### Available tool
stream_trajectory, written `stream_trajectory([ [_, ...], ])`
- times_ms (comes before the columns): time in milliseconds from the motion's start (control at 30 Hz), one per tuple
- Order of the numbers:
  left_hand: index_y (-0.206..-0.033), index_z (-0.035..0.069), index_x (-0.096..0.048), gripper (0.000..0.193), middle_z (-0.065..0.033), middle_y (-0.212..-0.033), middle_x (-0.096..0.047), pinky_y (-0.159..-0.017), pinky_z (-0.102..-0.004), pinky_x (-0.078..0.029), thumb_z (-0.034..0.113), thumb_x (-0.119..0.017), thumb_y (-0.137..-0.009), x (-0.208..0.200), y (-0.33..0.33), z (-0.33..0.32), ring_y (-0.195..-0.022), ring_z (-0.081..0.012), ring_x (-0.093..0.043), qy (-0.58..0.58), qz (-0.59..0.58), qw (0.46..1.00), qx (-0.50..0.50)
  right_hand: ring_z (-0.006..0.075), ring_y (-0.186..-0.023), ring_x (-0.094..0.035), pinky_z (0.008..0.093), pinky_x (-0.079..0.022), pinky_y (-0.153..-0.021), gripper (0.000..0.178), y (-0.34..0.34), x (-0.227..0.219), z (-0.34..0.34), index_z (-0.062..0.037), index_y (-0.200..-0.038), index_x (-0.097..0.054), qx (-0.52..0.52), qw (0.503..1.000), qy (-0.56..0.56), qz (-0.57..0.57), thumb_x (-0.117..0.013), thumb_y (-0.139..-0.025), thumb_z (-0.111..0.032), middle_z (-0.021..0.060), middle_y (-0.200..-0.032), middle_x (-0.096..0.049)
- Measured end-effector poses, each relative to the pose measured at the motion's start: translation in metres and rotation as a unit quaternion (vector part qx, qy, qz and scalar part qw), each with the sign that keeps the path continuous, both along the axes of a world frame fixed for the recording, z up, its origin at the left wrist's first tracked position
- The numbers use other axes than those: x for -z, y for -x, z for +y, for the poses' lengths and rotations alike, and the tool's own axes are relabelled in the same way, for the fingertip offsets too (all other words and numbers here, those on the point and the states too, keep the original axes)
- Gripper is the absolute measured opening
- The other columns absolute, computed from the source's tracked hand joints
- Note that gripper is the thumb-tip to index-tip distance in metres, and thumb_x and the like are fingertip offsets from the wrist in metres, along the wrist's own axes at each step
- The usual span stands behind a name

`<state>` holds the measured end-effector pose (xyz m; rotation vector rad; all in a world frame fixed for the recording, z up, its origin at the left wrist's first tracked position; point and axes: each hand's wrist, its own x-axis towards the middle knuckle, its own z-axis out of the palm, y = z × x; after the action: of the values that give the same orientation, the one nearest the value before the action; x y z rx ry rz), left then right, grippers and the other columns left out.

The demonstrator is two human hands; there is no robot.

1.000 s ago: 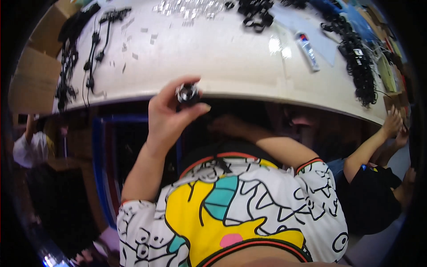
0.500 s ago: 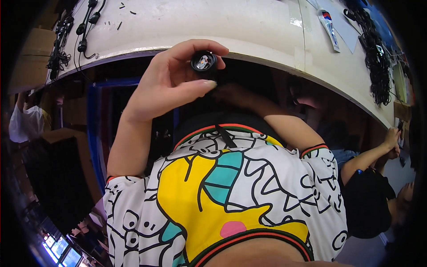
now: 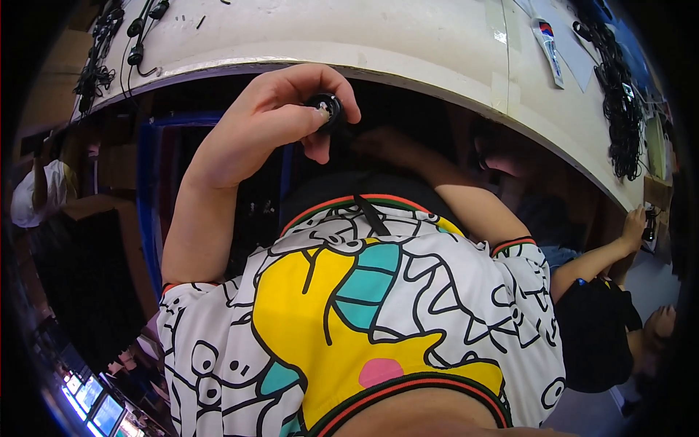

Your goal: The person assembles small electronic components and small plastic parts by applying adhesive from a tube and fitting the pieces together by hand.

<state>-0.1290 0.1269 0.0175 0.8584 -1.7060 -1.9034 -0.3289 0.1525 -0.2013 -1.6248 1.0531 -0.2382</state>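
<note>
My left hand (image 3: 269, 124) is raised in front of my chest, just under the curved edge of the white table (image 3: 408, 44). Its thumb and fingers pinch a small black round part (image 3: 325, 109) with a shiny centre. My right forearm runs from my patterned shirt sleeve up into the shadow under the table. My right hand (image 3: 373, 142) shows there only dimly, a little right of and below the part, and I cannot make out its fingers.
Bundles of black cables (image 3: 619, 95) lie on the table at the right, more black cables (image 3: 109, 44) at the left, and a small tube (image 3: 547, 44) near the top. A co-worker in a black shirt (image 3: 593, 335) sits at the right. A blue frame (image 3: 149, 197) stands under the table.
My left hand has come off the table edge and nearer to me, turning the black part in its fingers. The table has slid up in the view.
</note>
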Motion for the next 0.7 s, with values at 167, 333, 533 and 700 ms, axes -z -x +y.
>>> stream_trajectory([
  [167,-0.095,-0.001,-0.052,0.028,-0.0141,-0.091,-0.058,-0.056,-0.0199,-0.047,0.015,-0.046,-0.073,0.003,-0.003,0.001,-0.062,-0.0114,-0.057,-0.054,-0.033,0.997,-0.053,0.0168,-0.079,-0.059,0.0303,-0.046,-0.074,0.024,-0.003,-0.014,-0.001,-0.0083,-0.095,-0.061,0.062,0.995,-0.072,0.04,-0.053,-0.084,-0.027,0.01,-0.083,-0.062],
  [333,-0.105,-0.004,-0.05,0.036,-0.0167,-0.098,-0.055,-0.062,-0.0222,-0.048,0.016,-0.046,-0.075,0.007,-0.009,-0.006,-0.065,-0.0139,-0.058,-0.118,0.09,0.987,-0.053,0.0149,-0.07,-0.059,0.0281,-0.047,-0.068,0.02,-0.006,0.01,0.011,-0.0048,-0.095,-0.06,0.22,0.95,-0.068,-0.209,-0.053,-0.084,-0.02,0.0077,-0.082,-0.062],
  [533,-0.11,-0.005,-0.047,0.041,-0.0194,-0.105,-0.053,-0.072,-0.0272,-0.049,0.018,-0.049,-0.076,0.011,-0.012,-0.002,-0.076,-0.0174,-0.061,-0.087,0.091,0.992,-0.02,0.0123,-0.072,-0.058,0.0252,-0.047,-0.068,0.022,0.006,0.013,0.004,-0.0034,-0.101,-0.057,0.155,0.976,-0.02,-0.15,-0.054,-0.084,-0.016,0.0063,-0.084,-0.062],
  [700,-0.107,-0.004,-0.049,0.038,-0.0198,-0.103,-0.054,-0.071,-0.0275,-0.05,0.018,-0.048,-0.077,0.012,-0.011,-0.005,-0.074,-0.0169,-0.061,-0.116,0.092,0.989,-0.013,0.0106,-0.072,-0.057,0.0246,-0.046,-0.067,0.02,0.004,0.009,0.004,-0.0041,-0.096,-0.059,0.191,0.971,-0.035,-0.142,-0.057,-0.082,-0.018,0.005,-0.082,-0.062],
])
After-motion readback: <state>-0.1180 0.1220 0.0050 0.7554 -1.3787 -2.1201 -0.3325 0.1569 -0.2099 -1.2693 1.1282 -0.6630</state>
